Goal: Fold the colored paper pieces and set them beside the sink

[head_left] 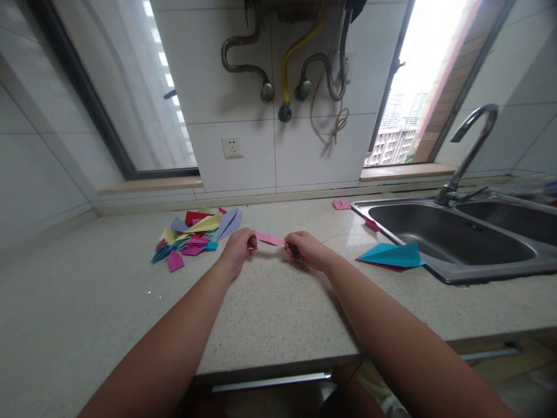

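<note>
Left of centre in the frame, a loose pile of folded papers (195, 237) in yellow, lilac, red, teal and magenta lies on the speckled counter (270, 316), below a wall socket (232, 147). Just right of the pile, the left hand (238, 248) rests on the counter, its fingers curled in and pinched shut on 1 end of a small pink paper (270, 238). That paper sits at the middle of the frame, stretched between both hands just above the counter. The right hand (304, 248) nips the other end, fingers closed tight. Further right, a teal folded paper (391, 255) lies with its edge over the sink rim (491, 270), with a red sheet under it. Above it in the frame, another pink piece (342, 204) lies near the wall. A curved tap (472, 145) stands at the upper right.
</note>
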Demonstrator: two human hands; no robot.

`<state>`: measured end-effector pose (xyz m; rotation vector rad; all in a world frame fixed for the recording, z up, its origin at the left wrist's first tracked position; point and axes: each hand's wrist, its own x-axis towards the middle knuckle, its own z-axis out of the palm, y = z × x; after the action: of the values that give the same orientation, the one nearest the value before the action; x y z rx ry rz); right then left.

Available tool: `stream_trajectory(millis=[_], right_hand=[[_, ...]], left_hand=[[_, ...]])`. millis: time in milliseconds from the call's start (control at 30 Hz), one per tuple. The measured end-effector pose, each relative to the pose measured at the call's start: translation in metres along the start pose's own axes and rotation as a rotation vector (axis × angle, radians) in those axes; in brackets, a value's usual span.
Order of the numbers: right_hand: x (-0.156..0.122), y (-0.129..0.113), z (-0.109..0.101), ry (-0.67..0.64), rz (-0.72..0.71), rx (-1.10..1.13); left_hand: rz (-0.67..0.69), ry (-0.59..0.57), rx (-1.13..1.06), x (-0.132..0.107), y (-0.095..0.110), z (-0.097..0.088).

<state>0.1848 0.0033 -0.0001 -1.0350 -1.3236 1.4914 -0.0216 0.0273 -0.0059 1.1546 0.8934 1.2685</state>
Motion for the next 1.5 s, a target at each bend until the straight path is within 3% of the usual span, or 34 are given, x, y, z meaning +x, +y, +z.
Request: stream_trajectory(millis=[533,1133,1333,1500], right_hand=[[-0.003,-0.006,0.001,-0.024,-0.074,-0.055],[-0.001,-0.004,0.001,-0.031,-0.065,-0.087],[-0.004,-0.008,0.0,0.008,-0.1,-0.194],[-0.007,-0.012,-0.005,0.086,-0.179,-0.444]], left_hand=[[0.095,0.029,0.13,0.001,0.002,0.0],[0.133,0.038,0.173,0.003,0.001,-0.001],[0.148,0.043,0.211,0.002,0.002,0.0],[0.205,0.01,0.262,0.002,0.001,0.0]])
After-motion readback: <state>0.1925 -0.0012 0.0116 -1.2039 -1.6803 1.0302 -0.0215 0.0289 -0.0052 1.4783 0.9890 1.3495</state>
